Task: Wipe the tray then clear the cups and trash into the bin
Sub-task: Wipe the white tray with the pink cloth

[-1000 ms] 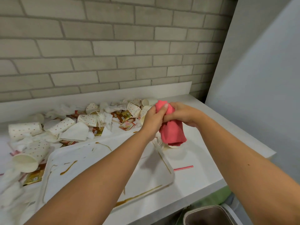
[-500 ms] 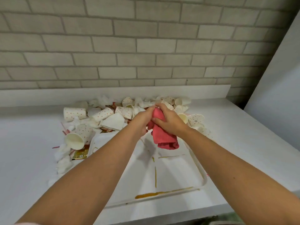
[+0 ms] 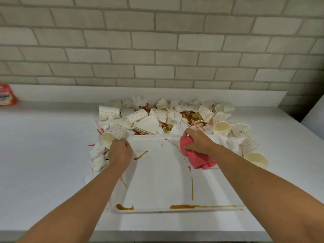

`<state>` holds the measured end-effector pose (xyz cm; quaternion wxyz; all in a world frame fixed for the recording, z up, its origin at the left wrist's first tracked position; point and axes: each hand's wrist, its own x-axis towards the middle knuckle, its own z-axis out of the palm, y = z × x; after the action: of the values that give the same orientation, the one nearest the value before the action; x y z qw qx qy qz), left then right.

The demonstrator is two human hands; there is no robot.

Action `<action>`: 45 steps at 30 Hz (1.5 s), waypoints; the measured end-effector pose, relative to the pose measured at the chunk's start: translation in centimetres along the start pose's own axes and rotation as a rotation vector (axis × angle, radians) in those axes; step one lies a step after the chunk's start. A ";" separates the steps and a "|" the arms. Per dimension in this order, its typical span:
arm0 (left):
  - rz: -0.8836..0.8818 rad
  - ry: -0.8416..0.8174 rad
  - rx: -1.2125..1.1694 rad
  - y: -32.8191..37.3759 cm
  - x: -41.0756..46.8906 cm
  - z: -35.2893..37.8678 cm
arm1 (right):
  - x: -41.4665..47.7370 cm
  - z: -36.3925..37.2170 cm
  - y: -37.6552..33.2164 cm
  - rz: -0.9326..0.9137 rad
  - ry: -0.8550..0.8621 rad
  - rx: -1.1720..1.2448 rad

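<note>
A white tray (image 3: pixel 157 181) streaked with brown sauce lies on the white counter in front of me. My right hand (image 3: pixel 197 142) holds a bunched red cloth (image 3: pixel 199 158) down on the tray's far right part. At the tray's far left corner my left hand (image 3: pixel 121 151) has its fingers curled at the rim, beside a tipped paper cup (image 3: pixel 112 136). A heap of dotted paper cups (image 3: pixel 157 114), crumpled napkins (image 3: pixel 98 155), sauce packets (image 3: pixel 194 118) and red straws lies behind and beside the tray. The bin is out of view.
The white counter (image 3: pixel 43 155) runs up to a brick wall behind. A red and white packet (image 3: pixel 7 97) stands at the far left against the backsplash. More cups (image 3: pixel 256 159) lie along the tray's right side. A grey panel rises at the far right.
Both hands held the cloth in the air before. Now my left hand has let go and moved to the tray's left corner, and my right hand has brought the cloth down onto the tray.
</note>
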<state>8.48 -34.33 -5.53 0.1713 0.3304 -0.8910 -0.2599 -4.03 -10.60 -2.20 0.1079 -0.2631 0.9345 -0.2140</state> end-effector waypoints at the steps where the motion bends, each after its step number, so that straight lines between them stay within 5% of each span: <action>1: -0.024 0.009 0.004 -0.5 -0.1 0.2 | 0.1 0.6 0.3 0.002 0.012 -0.012; 16: -0.073 -0.137 -0.458 -3.4 1.4 1.9 | -0.1 4.0 -0.4 -0.042 0.088 -0.436; 26: -0.074 -0.111 -0.511 -3.6 1.3 2.1 | 1.0 6.1 -3.5 -0.240 0.044 -0.301; 33: -0.032 -0.106 -0.480 -3.9 1.2 2.2 | 3.4 4.8 -3.4 -0.038 0.107 -0.287; 40: -0.035 -0.084 -0.490 -4.0 1.2 2.2 | 3.7 5.3 -4.9 -0.181 0.025 -0.226; 45: -0.037 -0.091 -0.516 -4.1 1.5 2.3 | 4.4 4.5 -3.8 -0.023 0.102 -0.196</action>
<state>8.36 -37.18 -9.57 0.2049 0.2799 -0.7959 -0.4963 -4.66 -17.44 -4.82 0.0312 -0.2719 0.9522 -0.1358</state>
